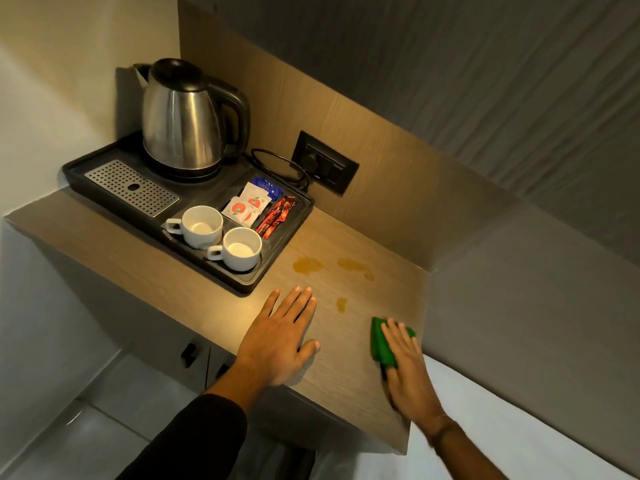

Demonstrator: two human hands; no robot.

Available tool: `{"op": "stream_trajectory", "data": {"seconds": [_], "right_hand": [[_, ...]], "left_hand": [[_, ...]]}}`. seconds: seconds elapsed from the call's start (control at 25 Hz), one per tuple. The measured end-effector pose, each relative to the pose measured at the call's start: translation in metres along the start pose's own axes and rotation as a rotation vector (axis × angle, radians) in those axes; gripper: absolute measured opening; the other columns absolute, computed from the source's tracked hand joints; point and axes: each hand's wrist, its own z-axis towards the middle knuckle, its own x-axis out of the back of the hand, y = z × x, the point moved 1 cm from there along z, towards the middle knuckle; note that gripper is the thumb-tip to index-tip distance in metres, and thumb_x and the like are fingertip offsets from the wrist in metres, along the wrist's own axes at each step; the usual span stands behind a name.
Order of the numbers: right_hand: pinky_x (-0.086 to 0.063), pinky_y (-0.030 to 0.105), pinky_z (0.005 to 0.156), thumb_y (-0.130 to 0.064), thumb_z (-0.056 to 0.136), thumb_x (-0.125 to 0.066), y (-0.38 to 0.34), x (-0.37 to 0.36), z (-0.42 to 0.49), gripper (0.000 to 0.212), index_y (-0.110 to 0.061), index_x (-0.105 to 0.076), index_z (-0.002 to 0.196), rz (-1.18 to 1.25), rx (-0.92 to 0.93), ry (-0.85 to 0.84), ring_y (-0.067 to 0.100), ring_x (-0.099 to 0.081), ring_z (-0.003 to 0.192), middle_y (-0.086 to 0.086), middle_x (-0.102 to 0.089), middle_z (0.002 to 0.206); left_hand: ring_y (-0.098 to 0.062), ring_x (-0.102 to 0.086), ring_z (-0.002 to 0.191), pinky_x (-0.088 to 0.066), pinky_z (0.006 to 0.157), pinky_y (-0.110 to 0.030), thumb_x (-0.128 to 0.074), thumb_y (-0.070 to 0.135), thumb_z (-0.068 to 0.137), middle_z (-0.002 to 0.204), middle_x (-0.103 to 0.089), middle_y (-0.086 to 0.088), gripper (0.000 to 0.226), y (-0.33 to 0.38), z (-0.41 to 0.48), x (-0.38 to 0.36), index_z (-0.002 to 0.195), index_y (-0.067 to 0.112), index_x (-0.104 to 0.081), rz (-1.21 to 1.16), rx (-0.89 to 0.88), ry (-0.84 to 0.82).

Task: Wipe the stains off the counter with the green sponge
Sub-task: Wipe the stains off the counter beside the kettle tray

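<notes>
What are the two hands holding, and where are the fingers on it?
The right hand presses flat on top of the green sponge, fingers spread over it. The left hand holds nothing; it lies flat on the counter.

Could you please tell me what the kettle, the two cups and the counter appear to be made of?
The silver kettle looks like brushed stainless steel, given its streaky reflections, with a black, probably plastic lid and handle. The two white cups appear to be glazed ceramic, smooth and glossy. The tan counter shows fine printed grain, probably wood-look laminate.
</notes>
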Motion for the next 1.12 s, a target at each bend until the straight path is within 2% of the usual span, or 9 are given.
{"op": "stream_trajectory", "data": {"seconds": [0.08, 0.16, 0.32, 0.4, 0.56, 0.68, 0.8, 0.92, 1.12], "right_hand": [[-0.007, 0.057, 0.126, 0.011, 0.091, -0.051, -0.012, 0.006, 0.049, 0.076, -0.014, -0.026, 0.157, -0.007, -0.100, 0.041, 0.030, -0.010, 0.157, 0.005, -0.018, 0.167], [-0.004, 0.053, 0.127, 0.009, 0.090, -0.052, -0.047, 0.000, 0.087, 0.075, -0.012, -0.026, 0.157, 0.003, -0.111, 0.032, 0.030, -0.009, 0.157, 0.009, -0.020, 0.167], [0.004, 0.041, 0.127, -0.003, 0.098, -0.045, -0.047, -0.022, 0.038, 0.076, -0.033, -0.013, 0.160, -0.008, 0.215, -0.182, 0.014, 0.000, 0.157, -0.008, -0.009, 0.171], [0.001, 0.044, 0.127, -0.005, 0.097, -0.043, -0.013, -0.005, -0.001, 0.075, -0.035, -0.014, 0.160, -0.017, 0.226, -0.177, 0.014, -0.002, 0.157, -0.012, -0.010, 0.171], [-0.009, 0.058, 0.126, 0.013, 0.092, -0.048, -0.001, 0.022, 0.068, 0.071, -0.012, -0.030, 0.156, 0.003, 0.003, -0.017, 0.031, -0.012, 0.157, 0.006, -0.020, 0.166], [-0.007, 0.051, 0.126, 0.010, 0.091, -0.049, -0.043, 0.012, 0.161, 0.070, -0.008, -0.029, 0.156, -0.020, -0.126, 0.046, 0.033, -0.013, 0.156, 0.011, -0.022, 0.167], [-0.001, 0.048, 0.128, 0.009, 0.090, -0.049, -0.074, -0.018, 0.172, 0.074, -0.014, -0.028, 0.157, 0.019, 0.017, -0.036, 0.026, -0.007, 0.157, 0.009, -0.021, 0.168], [0.003, 0.043, 0.128, 0.006, 0.089, -0.045, -0.047, -0.022, 0.111, 0.079, -0.023, -0.023, 0.159, -0.014, 0.208, -0.118, 0.016, -0.002, 0.157, 0.001, -0.018, 0.170], [-0.002, 0.051, 0.128, 0.010, 0.090, -0.047, -0.014, 0.006, 0.131, 0.075, -0.017, -0.028, 0.157, 0.003, 0.133, -0.089, 0.026, -0.008, 0.157, 0.006, -0.022, 0.168]], "left_hand": [[-0.024, 0.007, 0.160, -0.004, 0.130, -0.056, -0.022, 0.066, 0.105, 0.177, -0.003, -0.007, 0.080, 0.001, -0.001, 0.001, 0.166, 0.016, -0.004, 0.003, 0.001, -0.007], [-0.023, 0.007, 0.160, -0.004, 0.130, -0.056, -0.022, 0.066, 0.105, 0.177, -0.002, -0.007, 0.081, 0.002, 0.000, 0.003, 0.166, 0.016, -0.003, -0.002, 0.001, -0.009], [-0.023, 0.008, 0.160, -0.004, 0.129, -0.057, -0.021, 0.067, 0.104, 0.176, -0.002, -0.007, 0.081, 0.001, -0.001, 0.002, 0.166, 0.017, -0.003, -0.010, 0.006, -0.013], [-0.023, 0.008, 0.160, -0.003, 0.130, -0.057, -0.020, 0.066, 0.105, 0.176, -0.001, -0.007, 0.081, 0.000, 0.000, 0.002, 0.166, 0.016, -0.003, -0.002, 0.002, -0.017], [-0.023, 0.011, 0.160, 0.000, 0.129, -0.056, -0.019, 0.066, 0.105, 0.176, 0.003, -0.006, 0.081, 0.002, -0.001, 0.003, 0.166, 0.017, 0.000, -0.010, 0.002, -0.027], [-0.022, 0.012, 0.160, 0.001, 0.129, -0.055, -0.019, 0.066, 0.105, 0.176, 0.003, -0.005, 0.080, 0.001, -0.001, 0.003, 0.166, 0.017, 0.000, -0.013, 0.006, -0.023], [-0.021, 0.013, 0.160, 0.001, 0.129, -0.055, -0.020, 0.066, 0.105, 0.177, 0.003, -0.005, 0.080, 0.002, 0.000, 0.003, 0.166, 0.018, 0.000, -0.025, 0.010, -0.031], [-0.021, 0.012, 0.160, -0.001, 0.129, -0.055, -0.021, 0.065, 0.105, 0.177, 0.003, -0.005, 0.080, 0.003, -0.001, 0.005, 0.166, 0.017, 0.000, -0.026, 0.007, -0.026], [-0.021, 0.014, 0.159, 0.000, 0.129, -0.055, -0.020, 0.064, 0.106, 0.176, 0.005, -0.005, 0.079, 0.004, -0.001, 0.010, 0.166, 0.017, 0.001, -0.038, 0.003, -0.034]]}}
